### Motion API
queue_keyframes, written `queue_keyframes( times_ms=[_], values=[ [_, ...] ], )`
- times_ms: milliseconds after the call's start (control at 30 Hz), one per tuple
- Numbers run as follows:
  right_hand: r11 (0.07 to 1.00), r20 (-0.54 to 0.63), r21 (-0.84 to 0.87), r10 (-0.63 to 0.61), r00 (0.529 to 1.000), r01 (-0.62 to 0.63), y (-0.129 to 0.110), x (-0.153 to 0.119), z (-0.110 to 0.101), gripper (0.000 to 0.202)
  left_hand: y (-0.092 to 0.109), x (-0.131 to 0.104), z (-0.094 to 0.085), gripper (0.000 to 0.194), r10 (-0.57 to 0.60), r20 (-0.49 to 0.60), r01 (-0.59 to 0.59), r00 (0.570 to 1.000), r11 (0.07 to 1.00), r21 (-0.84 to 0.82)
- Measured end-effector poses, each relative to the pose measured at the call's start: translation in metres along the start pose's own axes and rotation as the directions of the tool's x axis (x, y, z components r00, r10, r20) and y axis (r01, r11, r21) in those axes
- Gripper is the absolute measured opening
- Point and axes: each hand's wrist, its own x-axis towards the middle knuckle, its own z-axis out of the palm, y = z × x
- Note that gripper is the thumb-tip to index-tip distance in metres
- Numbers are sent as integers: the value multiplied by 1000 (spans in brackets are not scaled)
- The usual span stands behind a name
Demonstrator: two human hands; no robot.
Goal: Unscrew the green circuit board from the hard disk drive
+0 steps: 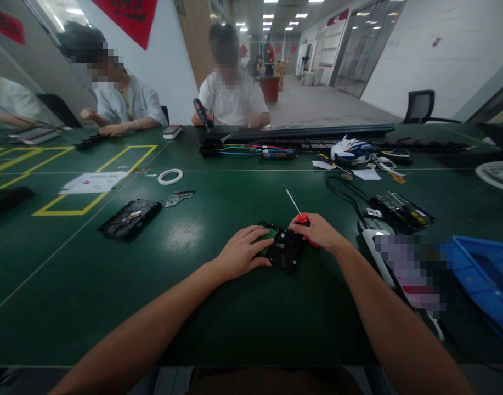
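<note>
"Green tabletop (210,329), with a black unit (286,255) lying on it near the middle, between two bare hands."

"And the left hand (247,252)?"

"Spread over the left side of the unit, fingers apart, thumb down at the near-left edge. Hides part of a green board (272,233) there."

"And the right hand (320,232)?"

"Closed around the red handle of a screwdriver (303,219), just at the far right corner of the unit. Points the shaft off toward the far side of the table, clear of the unit."

"Any crowding?"

"Plenty on the right: a white case (373,242) just beside the right forearm, a black cable (346,191) looping close behind, an opened device (401,210) beyond, then a blue basket (484,269) (partly lost under a pixelated patch)."

"On the left?"

"Well apart from the hand: a black casing (128,222) with small bits inside, a circuit board piece (179,198) near it, a white ring (170,181), and loose paper (94,182) across yellow markings (84,213)."

"Farther off?"

"Blue-and-white gloves (350,149), coloured wires (255,149) and long black bars (317,131) along the far side. Past those, a person in white (235,101) with a power driver (202,112) in hand."
</note>
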Motion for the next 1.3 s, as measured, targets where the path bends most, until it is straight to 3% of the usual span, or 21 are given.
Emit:
queue_keyframes(
  times_ms=[200,333,500,600,767,933,1133,1300],
  values=[
    [999,5,24,37,999,-37,5,3,-3,15,-17,13,2,49,51,36,-49,998,998,-42],
    [997,3,55,55,998,-55,9,3,-8,11,-24,19,-1,46,-15,15,15,1000,1000,3],
    [995,-14,89,50,999,-49,15,6,-8,12,-27,15,-7,51,14,-6,-15,1000,989,-147],
    [994,-27,102,44,999,-41,17,9,-5,15,-26,23,-4,40,-134,-100,109,986,970,-219],
    [990,-60,141,11,998,-2,17,10,-1,19,-15,45,15,29,-379,-221,321,899,912,-255],
    [984,-82,176,5,997,10,16,9,5,19,-6,41,24,40,-373,-242,314,896,916,-249],
    [979,-39,203,8,999,0,18,9,6,20,-13,30,16,42,-380,-229,311,896,906,-288],
    [977,-22,211,6,1000,-2,21,11,4,20,-21,31,12,31,-401,-225,309,888,882,-355]
  ],
)
